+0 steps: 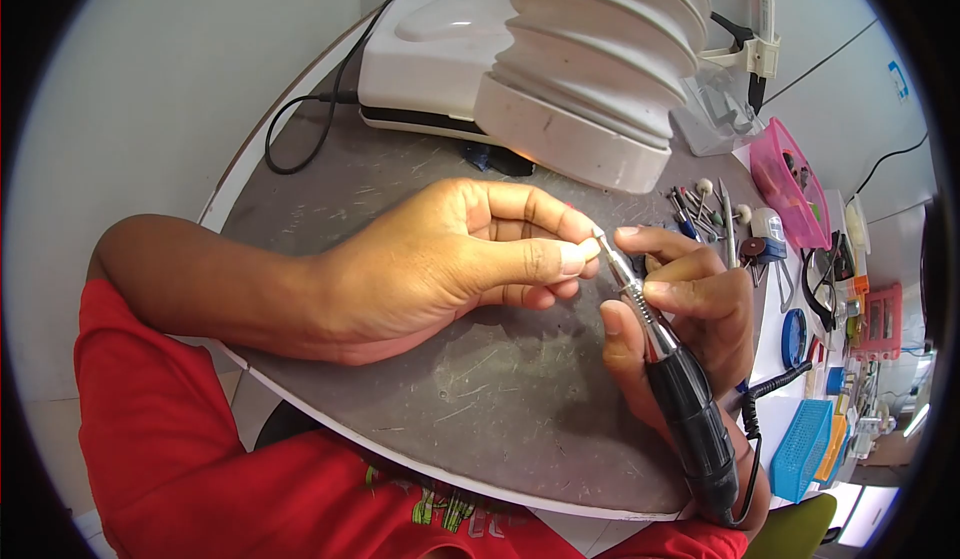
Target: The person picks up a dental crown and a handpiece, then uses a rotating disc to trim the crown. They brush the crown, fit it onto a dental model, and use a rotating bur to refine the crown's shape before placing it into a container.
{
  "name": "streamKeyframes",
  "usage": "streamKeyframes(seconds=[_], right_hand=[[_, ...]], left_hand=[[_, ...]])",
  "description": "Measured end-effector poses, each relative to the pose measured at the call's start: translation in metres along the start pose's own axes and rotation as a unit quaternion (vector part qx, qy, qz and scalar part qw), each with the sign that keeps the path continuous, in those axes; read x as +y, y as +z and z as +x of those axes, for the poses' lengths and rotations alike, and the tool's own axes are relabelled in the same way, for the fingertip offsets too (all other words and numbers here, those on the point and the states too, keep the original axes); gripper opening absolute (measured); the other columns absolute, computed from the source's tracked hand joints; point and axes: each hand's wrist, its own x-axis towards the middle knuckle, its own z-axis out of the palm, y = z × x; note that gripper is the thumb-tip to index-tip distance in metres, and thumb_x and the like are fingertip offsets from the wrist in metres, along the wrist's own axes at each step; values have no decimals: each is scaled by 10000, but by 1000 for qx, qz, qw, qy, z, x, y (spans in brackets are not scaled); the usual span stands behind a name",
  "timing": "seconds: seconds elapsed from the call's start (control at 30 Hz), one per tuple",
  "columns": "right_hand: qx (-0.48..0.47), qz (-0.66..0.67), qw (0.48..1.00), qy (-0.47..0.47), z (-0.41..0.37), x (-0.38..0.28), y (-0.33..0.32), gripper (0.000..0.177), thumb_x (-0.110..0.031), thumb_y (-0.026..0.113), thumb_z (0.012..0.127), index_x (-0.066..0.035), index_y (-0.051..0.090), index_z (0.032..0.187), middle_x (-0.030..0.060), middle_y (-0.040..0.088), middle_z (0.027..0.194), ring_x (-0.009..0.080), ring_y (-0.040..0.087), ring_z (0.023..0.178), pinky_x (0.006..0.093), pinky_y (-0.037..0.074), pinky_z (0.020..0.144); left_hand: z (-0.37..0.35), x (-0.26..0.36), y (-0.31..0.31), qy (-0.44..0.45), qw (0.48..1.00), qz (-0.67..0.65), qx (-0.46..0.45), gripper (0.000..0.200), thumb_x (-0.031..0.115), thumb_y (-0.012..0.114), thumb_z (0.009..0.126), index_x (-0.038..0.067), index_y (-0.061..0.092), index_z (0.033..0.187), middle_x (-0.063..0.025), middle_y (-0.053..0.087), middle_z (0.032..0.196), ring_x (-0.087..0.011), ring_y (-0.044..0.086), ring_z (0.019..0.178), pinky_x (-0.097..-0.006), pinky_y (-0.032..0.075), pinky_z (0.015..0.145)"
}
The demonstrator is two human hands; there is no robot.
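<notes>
My left hand [450, 249] is closed, thumb and fingertips pinched on something too small to make out. My right hand [700, 309] is wrapped round a black and silver rotary handpiece [690, 419], held at a slant. The handpiece's narrow tip points up and left and meets my left fingertips, at the pinched spot. A coiled black cord [775, 381] runs beside the handpiece. Both hands are above the grey scratched tabletop [480, 379], below a white ribbed hose nozzle [590, 129].
A white machine [430, 59] stands at the back. Burs and small tools [705, 209] lie right of the nozzle. Farther right are a pink basket [790, 184], a blue tape roll [793, 337] and a blue basket [800, 449]. A black cable loops at the back left.
</notes>
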Motion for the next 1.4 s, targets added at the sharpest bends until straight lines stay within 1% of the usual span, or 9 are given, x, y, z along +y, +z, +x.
streamKeyframes(seconds=[0.1,0.33,0.43,0.57,0.67,0.73,0.93,1.03,1.4], right_hand=[[-23,-3,1000,-20,2,-2,-1,376,-20,823,652,-47,535,891,104,592,690,329,699,794,324,548,627],[26,0,1000,9,-1,0,3,333,-25,813,654,-43,547,853,102,587,685,315,701,784,306,535,595],[-1,-5,1000,-19,0,-2,2,332,-20,811,655,-38,544,851,104,584,683,314,699,780,311,536,592],[19,-2,1000,-13,-1,0,3,334,-20,813,650,-42,545,848,99,584,683,310,699,779,307,535,588],[23,-3,1000,11,0,-1,2,339,-18,815,646,-45,545,849,99,584,683,309,699,779,307,537,594],[-7,-9,1000,-23,1,-2,1,345,-16,813,647,-42,540,856,98,584,684,311,698,784,306,536,597],[24,0,1000,-6,0,1,3,354,-16,816,644,-40,539,864,97,584,679,313,698,763,302,534,585],[-4,-11,1000,-27,1,-2,1,356,-14,813,650,-37,535,871,102,587,686,313,697,762,306,535,590],[-2,-1,1000,-11,-1,-1,1,364,-15,812,659,-34,528,887,105,589,699,315,696,768,308,534,594]], left_hand=[[0,1,2,7,1000,-9,-5,241,159,600,944,40,589,1154,-29,605,1054,-66,562,913,-201,469,826],[2,1,3,2,1000,1,14,209,143,596,945,40,606,1127,-20,609,1022,-62,553,867,-202,473,788],[1,1,2,6,1000,0,7,206,140,595,946,41,607,1126,-20,609,1026,-62,553,865,-202,474,785],[2,1,4,-1,1000,0,20,207,138,596,945,38,608,1126,-19,605,1012,-60,553,865,-200,475,780],[1,2,4,-2,1000,3,19,212,138,600,942,36,607,1128,-17,602,1005,-59,552,866,-199,475,781],[1,3,3,2,1000,1,12,211,140,598,943,37,608,1127,-16,602,1006,-58,552,867,-199,475,782],[2,2,2,-5,1000,8,16,214,142,594,946,41,603,1135,-12,601,1006,-56,555,872,-194,473,782],[1,3,3,-5,1000,3,11,212,141,594,946,42,600,1134,-16,605,1018,-57,559,879,-193,476,786],[1,2,1,3,1000,-12,-6,230,148,599,944,46,590,1150,-30,609,1042,-65,566,904,-205,481,817]])
